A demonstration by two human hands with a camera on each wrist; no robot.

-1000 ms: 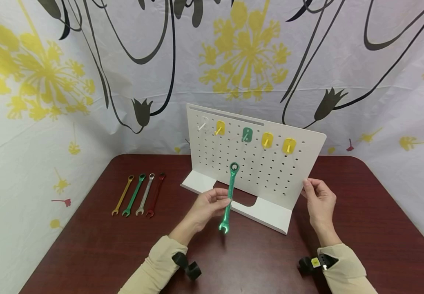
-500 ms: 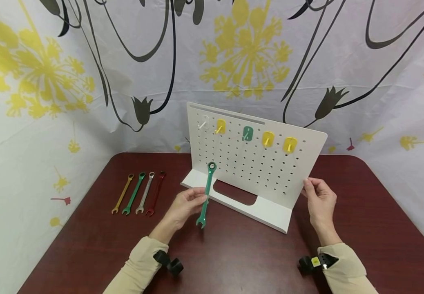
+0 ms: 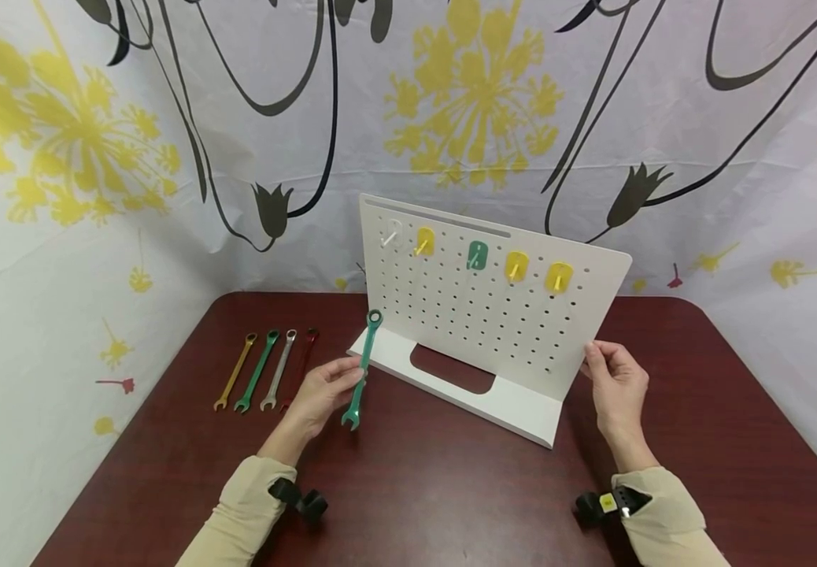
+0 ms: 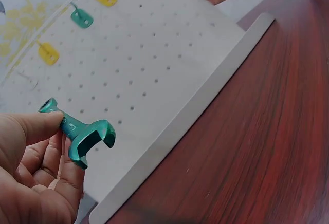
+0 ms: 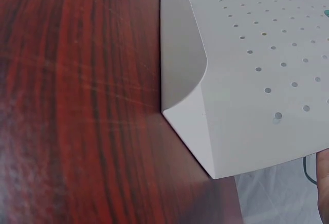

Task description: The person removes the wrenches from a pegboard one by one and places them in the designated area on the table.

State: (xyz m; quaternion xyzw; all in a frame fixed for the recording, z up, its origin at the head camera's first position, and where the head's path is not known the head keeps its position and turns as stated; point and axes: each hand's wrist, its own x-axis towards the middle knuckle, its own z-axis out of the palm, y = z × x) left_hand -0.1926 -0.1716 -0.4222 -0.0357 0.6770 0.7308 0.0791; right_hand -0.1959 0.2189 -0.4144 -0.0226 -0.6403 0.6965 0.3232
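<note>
A green combination wrench (image 3: pixel 362 370) is pinched near its middle by my left hand (image 3: pixel 321 396), ring end up and open end down, in front of the pegboard's left end. The left wrist view shows its open-end jaw close up, with the thumb on the shank. My right hand (image 3: pixel 617 390) pinches the right edge of the white pegboard (image 3: pixel 465 315). Along the board's upper part are a clear hook (image 3: pixel 393 234), a yellow hook (image 3: pixel 424 242), a green hook (image 3: pixel 477 255) and two more yellow hooks (image 3: pixel 516 267). The hooks carry nothing.
On the table's left lie a gold wrench (image 3: pixel 234 372), a second green wrench (image 3: pixel 257 370), a silver wrench (image 3: pixel 279 369) and a red wrench (image 3: pixel 304 358), partly behind my left hand. The board's white foot (image 3: pixel 515 409) rests on the dark red table (image 3: pixel 451 504).
My left hand has moved left with the green wrench, from before the board's middle to its left end. The right hand stays at the board's edge.
</note>
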